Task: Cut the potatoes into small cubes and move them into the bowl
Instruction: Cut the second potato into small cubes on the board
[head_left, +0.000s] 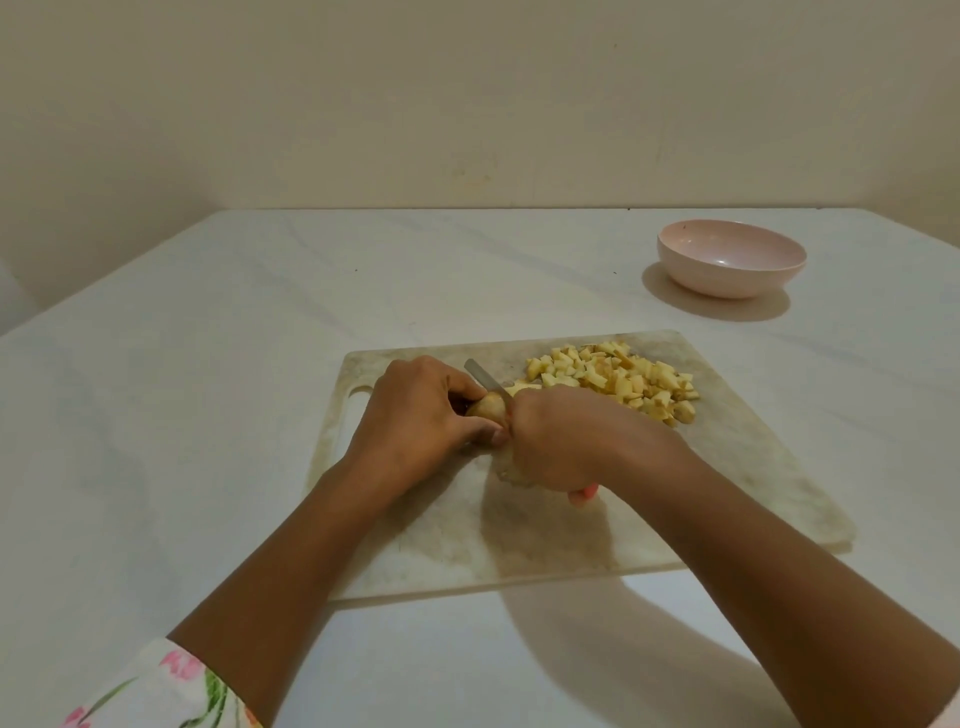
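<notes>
A single view, worn on the person's head, faces forward and down over the white surface (208, 364) toward the far wall (467, 104). The lens is wide (the surface's left side slants sharply). It sits near: both arms (291, 545) enter from the bottom edge, the cutting board (727, 483) fills the lower middle, and the bowl (727, 283) lies beyond, to the right.

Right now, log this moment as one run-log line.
stage: cutting | left hand: holds potato | right hand: grips knife | cubes: piled on board | bowl: empty
</notes>
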